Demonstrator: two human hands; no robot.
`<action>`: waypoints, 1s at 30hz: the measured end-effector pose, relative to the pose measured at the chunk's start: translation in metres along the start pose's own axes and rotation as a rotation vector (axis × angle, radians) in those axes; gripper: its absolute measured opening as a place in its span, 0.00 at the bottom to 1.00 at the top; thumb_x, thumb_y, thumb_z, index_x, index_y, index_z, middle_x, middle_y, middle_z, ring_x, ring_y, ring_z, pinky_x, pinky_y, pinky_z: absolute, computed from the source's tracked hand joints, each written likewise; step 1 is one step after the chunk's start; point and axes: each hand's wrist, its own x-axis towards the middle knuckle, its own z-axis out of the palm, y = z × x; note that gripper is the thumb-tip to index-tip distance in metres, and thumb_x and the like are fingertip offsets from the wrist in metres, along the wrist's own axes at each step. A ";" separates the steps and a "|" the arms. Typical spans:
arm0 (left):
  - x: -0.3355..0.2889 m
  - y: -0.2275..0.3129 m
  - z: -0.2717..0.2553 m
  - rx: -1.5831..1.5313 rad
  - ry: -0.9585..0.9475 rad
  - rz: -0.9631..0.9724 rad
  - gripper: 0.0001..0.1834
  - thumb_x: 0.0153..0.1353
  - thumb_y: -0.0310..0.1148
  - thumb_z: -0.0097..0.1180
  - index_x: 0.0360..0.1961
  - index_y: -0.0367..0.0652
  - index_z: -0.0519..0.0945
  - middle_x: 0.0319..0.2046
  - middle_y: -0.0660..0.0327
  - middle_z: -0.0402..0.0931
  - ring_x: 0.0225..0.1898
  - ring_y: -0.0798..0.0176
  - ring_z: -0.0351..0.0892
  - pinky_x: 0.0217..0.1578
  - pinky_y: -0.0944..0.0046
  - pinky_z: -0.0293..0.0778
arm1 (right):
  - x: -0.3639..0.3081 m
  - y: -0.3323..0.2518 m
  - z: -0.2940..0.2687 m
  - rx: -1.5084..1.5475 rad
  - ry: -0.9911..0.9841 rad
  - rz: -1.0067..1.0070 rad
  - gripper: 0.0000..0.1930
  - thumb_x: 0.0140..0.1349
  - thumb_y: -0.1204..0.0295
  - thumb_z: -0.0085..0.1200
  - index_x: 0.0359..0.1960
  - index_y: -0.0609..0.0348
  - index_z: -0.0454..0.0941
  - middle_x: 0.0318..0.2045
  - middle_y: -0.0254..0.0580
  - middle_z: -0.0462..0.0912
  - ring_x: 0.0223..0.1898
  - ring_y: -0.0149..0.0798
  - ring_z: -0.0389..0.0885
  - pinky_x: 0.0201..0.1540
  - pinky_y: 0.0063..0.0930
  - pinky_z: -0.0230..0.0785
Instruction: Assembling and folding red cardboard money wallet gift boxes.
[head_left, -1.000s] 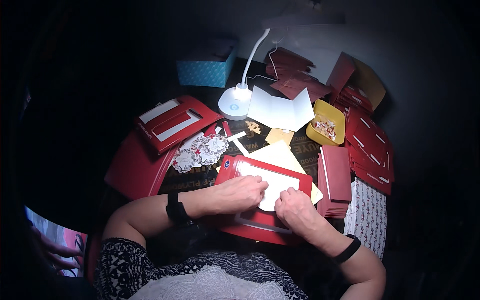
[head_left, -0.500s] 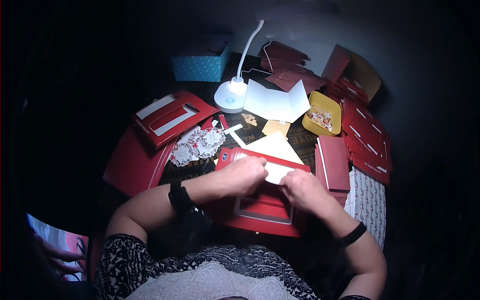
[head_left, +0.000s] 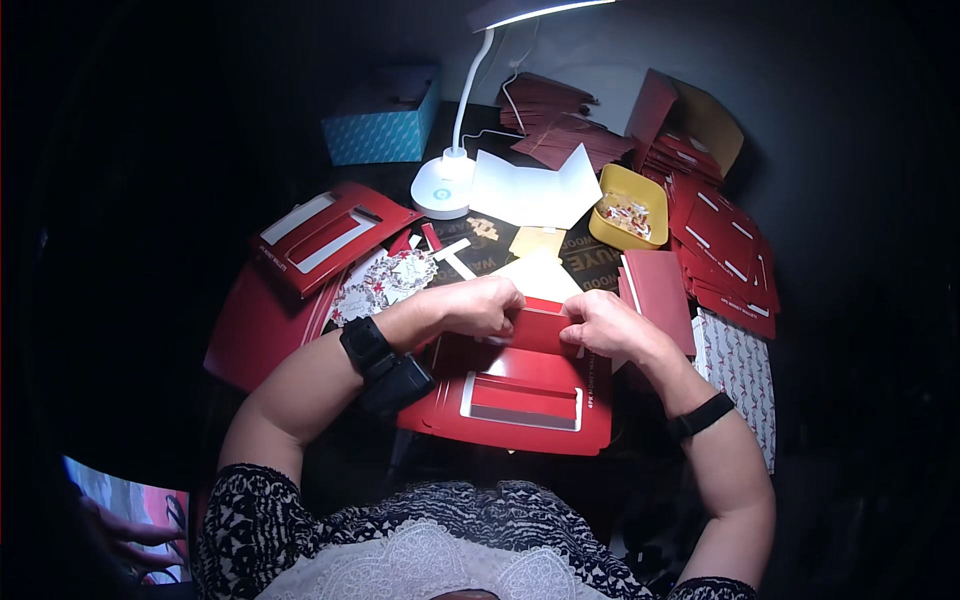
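Between my hands is the upper panel of a red card sleeve, tilted up. My left hand pinches its left side, fingers curled and partly hidden. My right hand grips the right side between thumb and bent fingers. Nearer me lies a flat red card piece with a white-edged window; whether it joins the raised panel, I cannot tell. Just beyond my hands are pale yellow paper and a smaller tan paper piece.
Left are stacked red cards and white floral cutouts. A white lamp, blue box and folded white sheet stand behind. Right are a yellow tub of small bits, maroon envelopes and red cards.
The panel between my hands has tipped, so its white area no longer shows and a plain red face does. My hands have risen slightly; the whole view has shifted a little.
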 end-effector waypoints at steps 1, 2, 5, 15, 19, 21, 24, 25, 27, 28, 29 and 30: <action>0.000 0.000 0.002 0.064 0.044 0.066 0.08 0.54 0.25 0.58 0.35 0.32 0.80 0.25 0.53 0.79 0.28 0.60 0.80 0.31 0.60 0.74 | 0.000 0.004 0.002 0.028 0.015 -0.014 0.09 0.56 0.73 0.57 0.34 0.68 0.80 0.26 0.47 0.83 0.31 0.39 0.83 0.35 0.33 0.74; 0.000 -0.001 0.004 0.126 0.089 0.130 0.09 0.53 0.26 0.59 0.35 0.33 0.80 0.25 0.52 0.80 0.29 0.58 0.81 0.32 0.59 0.75 | 0.000 0.005 0.004 0.056 0.028 -0.029 0.09 0.55 0.73 0.58 0.33 0.67 0.80 0.25 0.48 0.83 0.31 0.39 0.83 0.34 0.33 0.74; -0.005 -0.001 0.013 0.232 0.187 0.131 0.11 0.51 0.26 0.61 0.36 0.33 0.80 0.27 0.49 0.80 0.31 0.53 0.82 0.34 0.58 0.74 | -0.004 -0.001 0.010 -0.066 0.108 -0.127 0.08 0.55 0.73 0.59 0.33 0.66 0.80 0.23 0.50 0.82 0.30 0.42 0.83 0.34 0.34 0.73; -0.018 -0.011 0.052 0.532 0.589 0.575 0.05 0.46 0.23 0.57 0.22 0.39 0.73 0.23 0.53 0.72 0.29 0.48 0.75 0.33 0.52 0.72 | -0.020 0.007 0.048 -0.386 0.466 -0.573 0.02 0.49 0.75 0.56 0.24 0.58 0.76 0.23 0.46 0.77 0.31 0.49 0.79 0.35 0.40 0.70; -0.026 -0.014 0.064 0.574 0.577 0.592 0.04 0.46 0.25 0.58 0.21 0.39 0.74 0.24 0.55 0.72 0.32 0.51 0.75 0.36 0.54 0.73 | -0.030 0.000 0.061 -0.602 0.511 -0.666 0.02 0.49 0.76 0.53 0.21 0.55 0.73 0.21 0.40 0.75 0.28 0.42 0.78 0.34 0.35 0.68; -0.028 -0.017 0.066 0.581 0.494 0.571 0.04 0.48 0.26 0.57 0.24 0.37 0.77 0.26 0.52 0.75 0.33 0.50 0.77 0.36 0.53 0.74 | -0.033 0.001 0.068 -0.647 0.522 -0.664 0.03 0.50 0.75 0.52 0.21 0.54 0.73 0.22 0.39 0.75 0.28 0.40 0.78 0.34 0.34 0.68; -0.032 -0.016 0.067 0.517 0.489 0.546 0.02 0.47 0.25 0.57 0.21 0.38 0.76 0.25 0.55 0.73 0.33 0.50 0.76 0.36 0.55 0.74 | -0.035 0.000 0.073 -0.685 0.538 -0.639 0.03 0.50 0.74 0.51 0.21 0.54 0.73 0.22 0.39 0.75 0.28 0.40 0.78 0.34 0.33 0.69; -0.033 -0.015 0.067 0.515 0.488 0.547 0.02 0.47 0.25 0.57 0.21 0.38 0.76 0.25 0.55 0.73 0.33 0.50 0.76 0.36 0.55 0.74 | -0.035 0.000 0.074 -0.695 0.534 -0.624 0.03 0.50 0.74 0.51 0.21 0.54 0.73 0.22 0.39 0.75 0.28 0.40 0.78 0.34 0.33 0.69; -0.034 -0.012 0.066 0.524 0.465 0.513 0.02 0.47 0.25 0.57 0.22 0.38 0.78 0.25 0.54 0.74 0.33 0.49 0.77 0.35 0.55 0.75 | -0.035 -0.001 0.074 -0.705 0.529 -0.613 0.03 0.50 0.74 0.51 0.21 0.54 0.73 0.22 0.39 0.75 0.28 0.39 0.78 0.34 0.32 0.69; -0.033 -0.012 0.066 0.523 0.464 0.512 0.02 0.47 0.25 0.57 0.22 0.38 0.78 0.25 0.54 0.74 0.33 0.49 0.77 0.35 0.55 0.75 | -0.034 -0.001 0.075 -0.695 0.544 -0.615 0.02 0.50 0.74 0.52 0.21 0.54 0.74 0.22 0.39 0.75 0.28 0.40 0.78 0.34 0.33 0.70; -0.032 -0.012 0.067 0.536 0.466 0.486 0.02 0.46 0.25 0.57 0.23 0.39 0.79 0.25 0.54 0.74 0.32 0.48 0.77 0.35 0.54 0.75 | -0.033 -0.001 0.075 -0.683 0.558 -0.617 0.02 0.49 0.75 0.52 0.21 0.54 0.74 0.22 0.39 0.75 0.28 0.40 0.78 0.34 0.33 0.70; -0.030 -0.012 0.067 0.548 0.468 0.460 0.03 0.46 0.25 0.57 0.24 0.39 0.80 0.25 0.53 0.74 0.32 0.47 0.77 0.34 0.53 0.75 | -0.032 0.000 0.075 -0.681 0.557 -0.614 0.02 0.49 0.75 0.52 0.21 0.54 0.74 0.22 0.39 0.75 0.28 0.40 0.78 0.34 0.33 0.70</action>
